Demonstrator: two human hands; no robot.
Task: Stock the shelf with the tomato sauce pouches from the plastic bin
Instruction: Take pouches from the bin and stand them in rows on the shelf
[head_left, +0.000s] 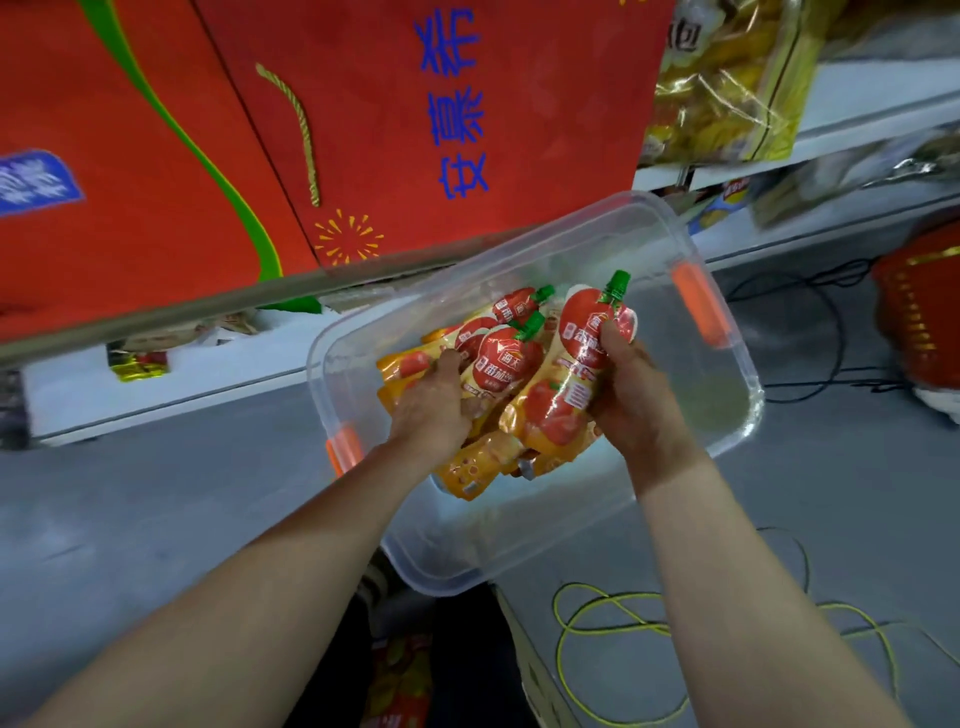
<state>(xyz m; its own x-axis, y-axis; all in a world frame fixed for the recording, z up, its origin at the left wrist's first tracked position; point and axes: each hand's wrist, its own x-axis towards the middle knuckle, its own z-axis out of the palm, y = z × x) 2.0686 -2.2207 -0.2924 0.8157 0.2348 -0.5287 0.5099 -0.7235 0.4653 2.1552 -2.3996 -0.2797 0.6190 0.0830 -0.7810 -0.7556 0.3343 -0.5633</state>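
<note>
The right hand (634, 395) has its fingers curled round the middle of one tomato sauce pouch (571, 384), thumb laid across the front. The pouch is held nearly upright, with its green screw cap (618, 285) pointing up and away. The left hand (431, 400), back towards the camera, grips a bunch of pouches (498, 364). Its fingertips are buried among them, so their number cannot be told. Both forearms reach in bare from below.

The pouches are yellow-orange with a red tomato picture and green caps. All lie within the clear plastic bin (519, 551), which has an orange latch (696, 304) at each end. The bin sits just in front of the white shelf (156, 397), under red gift boxes (156, 156). A yellow-green cable (613, 631) loops on the grey floor nearby.
</note>
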